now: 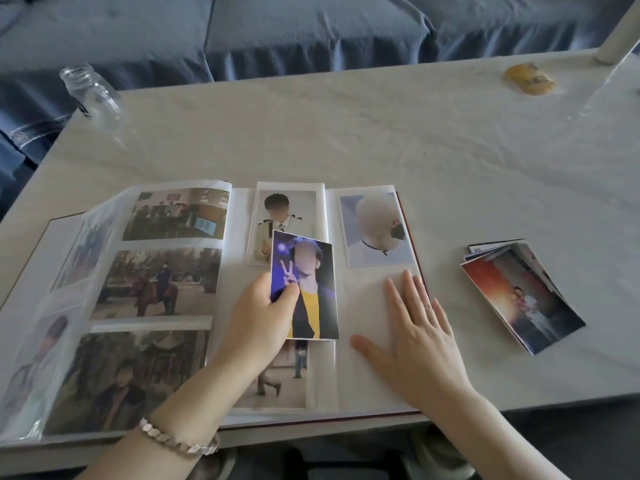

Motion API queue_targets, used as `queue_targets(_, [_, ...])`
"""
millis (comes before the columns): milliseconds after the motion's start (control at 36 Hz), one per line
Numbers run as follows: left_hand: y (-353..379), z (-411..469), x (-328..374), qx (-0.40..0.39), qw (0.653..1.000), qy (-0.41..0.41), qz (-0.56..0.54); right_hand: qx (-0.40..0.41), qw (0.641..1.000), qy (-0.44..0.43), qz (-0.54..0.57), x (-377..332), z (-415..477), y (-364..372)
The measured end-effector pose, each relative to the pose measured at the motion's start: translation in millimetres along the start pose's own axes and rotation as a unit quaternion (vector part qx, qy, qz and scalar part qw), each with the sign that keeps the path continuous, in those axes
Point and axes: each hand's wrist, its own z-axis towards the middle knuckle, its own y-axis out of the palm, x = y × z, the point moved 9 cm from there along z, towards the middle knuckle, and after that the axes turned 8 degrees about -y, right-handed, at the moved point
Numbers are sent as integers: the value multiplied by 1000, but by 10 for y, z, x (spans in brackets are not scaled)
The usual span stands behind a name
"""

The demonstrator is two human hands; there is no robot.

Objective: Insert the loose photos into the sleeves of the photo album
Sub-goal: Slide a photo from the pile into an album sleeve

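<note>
The photo album (377, 393) lies open at the table's near edge, its left page filled with photos in clear sleeves. My left hand (258, 318) pinches a loose portrait photo (311, 292) by its left edge, holding it over the middle column of the right page. My right hand (412, 327) lies flat with fingers spread on an empty sleeve in the right column, below a sleeved photo (375, 230). A fanned stack of loose photos (523, 299) lies on the table to the right of the album.
The white table (381, 133) stretches behind the album. A clear glass jar (91, 91) stands at its far left corner. A yellow packet (528, 79) lies at the far right, near a white post (620, 32). A blue sofa (311, 29) lies beyond.
</note>
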Motion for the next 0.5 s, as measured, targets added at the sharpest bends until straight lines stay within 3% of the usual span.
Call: queue_targets(500, [179,-355,106,56,978,113,167,-11,1000,-12,1,12,-11,2])
